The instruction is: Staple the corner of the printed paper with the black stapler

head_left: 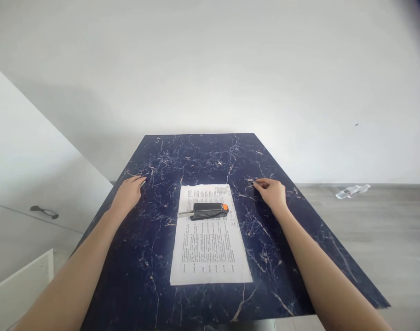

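Observation:
A printed sheet of paper (210, 250) lies on the dark blue marbled table (203, 156). Across its upper part rests a black stapler (210, 210) with an orange patch at its right end; a thin metal part sticks out at its left. My left hand (129, 191) is on the table's left side, fingers bent, with a small pale object at the fingertips. On the right side, my right hand (272, 191) pinches something small that I cannot make out. Both hands are apart from the paper and the stapler.
A pale wall (210, 69) stands behind the table. At the left is a white cabinet front with a dark handle (44, 212). A clear plastic item (352, 191) lies on the grey floor (375, 234) at the right.

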Tool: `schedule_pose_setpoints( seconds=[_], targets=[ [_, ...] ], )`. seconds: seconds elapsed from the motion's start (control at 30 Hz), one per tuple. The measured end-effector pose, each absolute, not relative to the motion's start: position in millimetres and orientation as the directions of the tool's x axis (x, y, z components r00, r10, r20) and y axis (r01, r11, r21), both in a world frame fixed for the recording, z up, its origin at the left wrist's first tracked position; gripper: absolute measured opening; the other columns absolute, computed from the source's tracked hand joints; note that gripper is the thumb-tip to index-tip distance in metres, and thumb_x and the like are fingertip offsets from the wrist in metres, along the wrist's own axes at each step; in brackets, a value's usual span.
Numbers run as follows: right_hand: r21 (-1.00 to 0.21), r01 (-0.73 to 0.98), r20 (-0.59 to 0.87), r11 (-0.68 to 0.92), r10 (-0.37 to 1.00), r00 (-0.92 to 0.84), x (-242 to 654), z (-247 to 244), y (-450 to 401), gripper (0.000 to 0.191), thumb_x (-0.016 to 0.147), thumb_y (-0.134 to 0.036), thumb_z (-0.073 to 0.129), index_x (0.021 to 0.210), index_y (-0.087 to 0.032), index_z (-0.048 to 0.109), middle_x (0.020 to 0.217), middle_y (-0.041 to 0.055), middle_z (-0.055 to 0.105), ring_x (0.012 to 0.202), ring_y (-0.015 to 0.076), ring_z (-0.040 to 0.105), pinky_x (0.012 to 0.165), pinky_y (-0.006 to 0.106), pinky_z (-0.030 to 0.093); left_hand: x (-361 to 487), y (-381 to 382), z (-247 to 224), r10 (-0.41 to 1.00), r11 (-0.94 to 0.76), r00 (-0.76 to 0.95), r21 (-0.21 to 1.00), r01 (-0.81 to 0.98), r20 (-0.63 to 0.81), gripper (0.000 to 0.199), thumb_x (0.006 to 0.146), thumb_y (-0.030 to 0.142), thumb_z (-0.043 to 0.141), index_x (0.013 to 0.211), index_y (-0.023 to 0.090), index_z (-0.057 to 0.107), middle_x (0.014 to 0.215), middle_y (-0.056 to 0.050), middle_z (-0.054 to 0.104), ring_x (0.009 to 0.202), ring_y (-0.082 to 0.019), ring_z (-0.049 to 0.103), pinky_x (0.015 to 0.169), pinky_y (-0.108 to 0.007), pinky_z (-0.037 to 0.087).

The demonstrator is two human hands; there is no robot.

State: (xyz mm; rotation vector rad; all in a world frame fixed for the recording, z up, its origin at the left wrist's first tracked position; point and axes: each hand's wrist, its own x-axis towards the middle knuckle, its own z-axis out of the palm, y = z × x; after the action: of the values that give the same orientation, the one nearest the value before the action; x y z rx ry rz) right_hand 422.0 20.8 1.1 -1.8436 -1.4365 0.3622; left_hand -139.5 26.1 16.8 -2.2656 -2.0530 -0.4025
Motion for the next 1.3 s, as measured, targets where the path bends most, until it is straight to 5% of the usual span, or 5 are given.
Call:
schedule_pose_setpoints(
  seconds=[0.4, 0.73, 0.93, 1.07, 1.3],
  targets=[
    [-0.768, 0.640, 0.271, 0.002, 0.907, 0.322, 417.0, -0.9, 21.8, 0.043, 0.072, -0.030, 0.063, 0.111, -0.018, 0.077, 0.102, 0.0091, 0.082, 0.065, 0.0182, 0.060, 0.078, 0.036, 0.054, -119.4, 17.7, 31.2, 0.958, -0.175, 0.141, 0.120, 0.977, 0.251, 0.037, 0.104, 0.033, 0.036, 0.109, 0.019, 0.070, 0.112, -0.013, 0.072, 0.111, -0.031, 0.064, 0.102, -0.043, 0.048],
    [-0.667, 0.736, 0.239, -0.119, 0.901, 0.363, 414.9, 0.9, 22.3, 0.045, 0.073, -0.031, 0.061, 0.111, -0.020, 0.082, 0.066, 0.0041, 0.070, 0.058, 0.0212, 0.059, 0.067, 0.036, 0.047, -91.7, 5.9, 34.8, 0.946, -0.291, 0.213, 0.350, 0.890, 0.244, 0.028, 0.100, 0.033, 0.051, 0.103, 0.020, 0.075, 0.109, -0.010, 0.073, 0.101, -0.027, 0.068, 0.096, -0.040, 0.052],
    [-0.633, 0.765, 0.244, -0.117, 0.908, 0.340, 413.7, 1.8, 21.9, 0.040, 0.073, -0.030, 0.061, 0.106, -0.022, 0.083, 0.060, 0.0018, 0.063, 0.057, 0.0211, 0.057, 0.066, 0.036, 0.045, -28.3, -27.6, 35.9, 0.974, -0.219, 0.139, 0.896, 0.385, 0.179, 0.033, 0.097, 0.043, 0.064, 0.118, 0.020, 0.076, 0.087, -0.005, 0.073, 0.079, -0.019, 0.070, 0.087, -0.037, 0.058],
    [-0.642, 0.760, 0.257, -0.103, 0.904, 0.340, 416.9, -1.3, 23.6, 0.037, 0.074, -0.029, 0.062, 0.103, -0.021, 0.084, 0.062, 0.0030, 0.066, 0.060, 0.0212, 0.059, 0.068, 0.035, 0.047, -3.0, -43.6, 34.1, 0.991, -0.032, 0.128, 0.999, -0.043, 0.038, 0.036, 0.088, 0.043, 0.078, 0.115, 0.020, 0.077, 0.083, -0.001, 0.069, 0.081, -0.016, 0.069, 0.090, -0.038, 0.060],
    [-0.635, 0.769, 0.285, -0.070, 0.904, 0.318, 426.7, -12.3, 28.6, 0.031, 0.075, -0.029, 0.062, 0.098, -0.026, 0.083, 0.089, 0.0027, 0.080, 0.069, 0.0216, 0.067, 0.076, 0.035, 0.053, -12.2, -43.2, 41.0, 0.917, -0.357, 0.307, 0.868, 0.345, 0.255, 0.028, 0.092, 0.037, 0.074, 0.115, 0.023, 0.081, 0.105, -0.007, 0.076, 0.088, -0.019, 0.070, 0.084, -0.035, 0.059]
  ],
)
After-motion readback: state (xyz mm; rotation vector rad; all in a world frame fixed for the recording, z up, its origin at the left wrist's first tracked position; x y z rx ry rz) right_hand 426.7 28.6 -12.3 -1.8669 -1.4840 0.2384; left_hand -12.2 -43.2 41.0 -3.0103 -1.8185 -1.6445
